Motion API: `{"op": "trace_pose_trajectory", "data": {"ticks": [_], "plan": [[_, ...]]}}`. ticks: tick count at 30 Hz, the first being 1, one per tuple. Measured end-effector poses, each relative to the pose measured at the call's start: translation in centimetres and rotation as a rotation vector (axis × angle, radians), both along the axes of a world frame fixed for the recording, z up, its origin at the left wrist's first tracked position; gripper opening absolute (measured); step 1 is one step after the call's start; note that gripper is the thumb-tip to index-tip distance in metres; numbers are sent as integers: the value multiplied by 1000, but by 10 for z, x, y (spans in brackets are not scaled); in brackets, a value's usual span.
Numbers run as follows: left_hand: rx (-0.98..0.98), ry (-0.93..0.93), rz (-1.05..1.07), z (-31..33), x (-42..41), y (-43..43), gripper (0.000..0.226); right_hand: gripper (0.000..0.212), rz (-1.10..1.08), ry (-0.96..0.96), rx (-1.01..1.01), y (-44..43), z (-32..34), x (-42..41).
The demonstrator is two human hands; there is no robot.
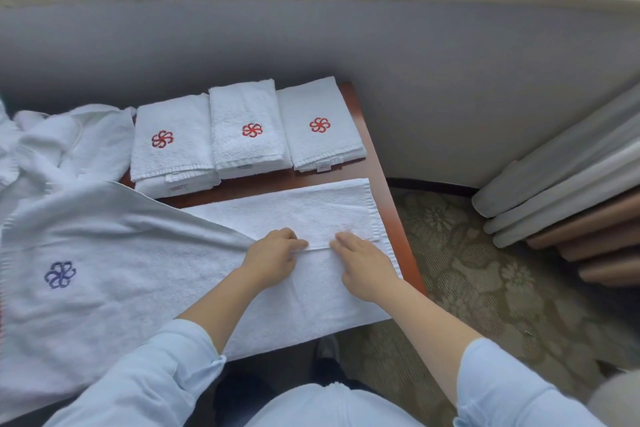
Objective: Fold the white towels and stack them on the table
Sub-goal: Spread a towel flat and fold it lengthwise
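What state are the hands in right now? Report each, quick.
Left hand: closed, fingers curled, pinching the folded edge of the towel.
Right hand: open, fingers lying flat on the same towel.

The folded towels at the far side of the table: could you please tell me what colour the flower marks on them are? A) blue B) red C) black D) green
B: each of the three folded towels shows a red flower mark on top; the only blue mark is on the large spread towel at the left.
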State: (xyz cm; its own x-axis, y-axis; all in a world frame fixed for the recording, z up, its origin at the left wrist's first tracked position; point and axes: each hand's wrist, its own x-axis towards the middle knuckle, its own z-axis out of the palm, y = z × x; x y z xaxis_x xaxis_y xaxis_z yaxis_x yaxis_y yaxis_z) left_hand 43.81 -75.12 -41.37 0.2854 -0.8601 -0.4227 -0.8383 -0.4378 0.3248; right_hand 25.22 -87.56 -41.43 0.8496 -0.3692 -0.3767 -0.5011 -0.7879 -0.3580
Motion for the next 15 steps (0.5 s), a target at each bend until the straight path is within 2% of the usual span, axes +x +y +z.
{"op": "trace_pose_trajectory", "data": {"ticks": [5, 12, 15], "plan": [[35, 12, -79, -1, -14, -13, 54, 65, -115, 65, -10, -11, 4, -12], [28, 94, -207, 5, -41, -37, 56, 74, -169, 258, -14, -28, 11, -36], [-2, 121, -183, 11, -43, -28, 55, 71, -157, 278, -4, -26, 17, -32]]}}
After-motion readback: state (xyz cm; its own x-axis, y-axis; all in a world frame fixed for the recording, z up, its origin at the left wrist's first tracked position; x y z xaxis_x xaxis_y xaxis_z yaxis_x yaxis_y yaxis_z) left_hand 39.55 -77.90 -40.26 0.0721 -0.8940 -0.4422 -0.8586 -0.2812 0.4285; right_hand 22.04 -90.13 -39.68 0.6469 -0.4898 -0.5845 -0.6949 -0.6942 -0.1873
